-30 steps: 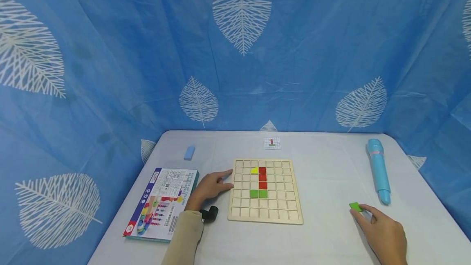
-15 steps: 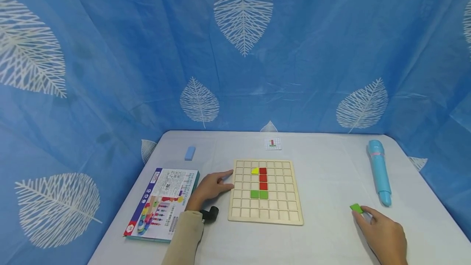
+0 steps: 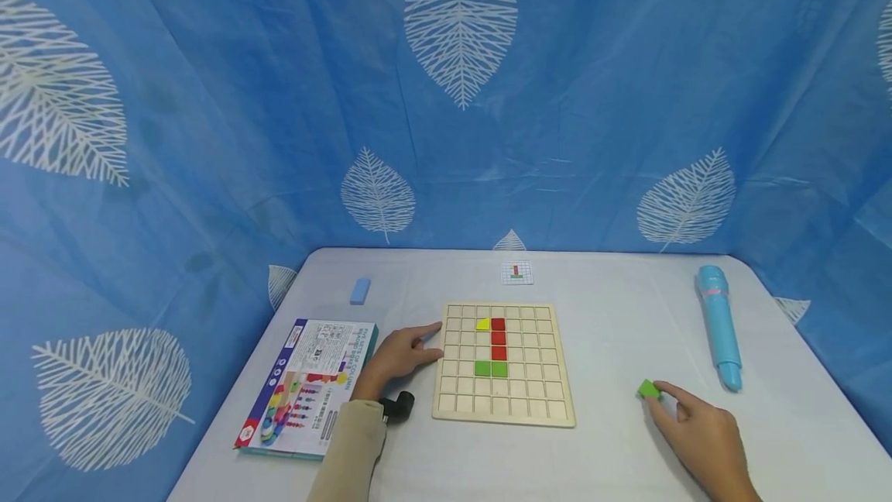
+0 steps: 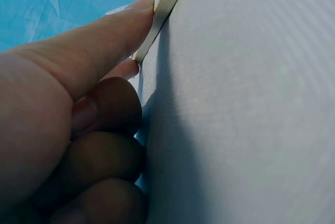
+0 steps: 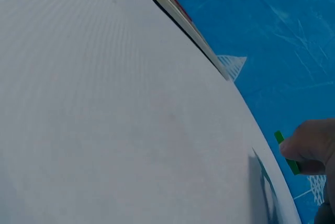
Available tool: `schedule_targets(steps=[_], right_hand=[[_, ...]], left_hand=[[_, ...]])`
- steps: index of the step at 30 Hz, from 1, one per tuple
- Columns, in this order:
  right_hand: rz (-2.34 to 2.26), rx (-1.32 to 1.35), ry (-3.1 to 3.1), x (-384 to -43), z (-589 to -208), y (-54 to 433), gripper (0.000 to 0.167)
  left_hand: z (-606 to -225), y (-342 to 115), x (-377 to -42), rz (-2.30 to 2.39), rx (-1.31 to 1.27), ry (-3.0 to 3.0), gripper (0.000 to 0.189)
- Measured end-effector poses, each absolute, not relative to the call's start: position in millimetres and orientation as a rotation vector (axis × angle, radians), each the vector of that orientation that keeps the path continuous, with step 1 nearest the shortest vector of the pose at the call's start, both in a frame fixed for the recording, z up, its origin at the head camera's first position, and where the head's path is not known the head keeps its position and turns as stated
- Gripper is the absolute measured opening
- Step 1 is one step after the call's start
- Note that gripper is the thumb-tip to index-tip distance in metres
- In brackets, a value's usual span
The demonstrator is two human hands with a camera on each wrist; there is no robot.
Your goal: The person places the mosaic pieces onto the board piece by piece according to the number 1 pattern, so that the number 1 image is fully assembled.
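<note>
A wooden grid board (image 3: 470,403) lies on the table with two green square tiles (image 3: 482,369), several red tiles (image 3: 498,338) and a yellow tile (image 3: 483,324) in its cells. At its left edge is my left hand (image 3: 399,353). The index finger and thumb touch that edge, and the left wrist view shows the thumb (image 4: 112,33) against the side while the other fingers are bent beneath. To the right of the board, my right hand (image 3: 704,432) pinches a green square tile (image 3: 648,390) between thumb and fingertip. The right wrist view shows this tile (image 5: 293,165) edge-on.
Behind the board lies a small pattern card (image 3: 517,273). A blue block (image 3: 359,291) and a printed toy box (image 3: 307,386) are on the left. A light-blue microphone-shaped object (image 3: 720,328) lies at the right. A blue leaf-print curtain (image 3: 557,99) hangs behind the table.
My right hand has moved a little to the left with the green tile, which has tilted. My left hand stays at the board's edge.
</note>
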State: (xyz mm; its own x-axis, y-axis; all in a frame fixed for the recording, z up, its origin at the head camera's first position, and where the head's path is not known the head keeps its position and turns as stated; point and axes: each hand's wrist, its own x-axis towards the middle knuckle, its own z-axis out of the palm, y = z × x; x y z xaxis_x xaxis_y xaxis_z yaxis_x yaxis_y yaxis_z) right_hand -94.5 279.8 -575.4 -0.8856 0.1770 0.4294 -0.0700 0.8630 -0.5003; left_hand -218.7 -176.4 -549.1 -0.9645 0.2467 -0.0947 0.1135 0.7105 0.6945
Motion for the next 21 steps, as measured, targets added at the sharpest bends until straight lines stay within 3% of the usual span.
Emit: schedule_targets(steps=[8, 21], right_hand=[[0.839, 0.15, -2.493, -96, -571, 263, 0.028], [0.868, 0.283, -2.504, -109, -557, 242, 0.028]], left_hand=[[-549, -176, -218, 1.091, 0.294, 2.737, 0.061], [-548, -176, -217, 1.104, 0.288, 2.734, 0.06]])
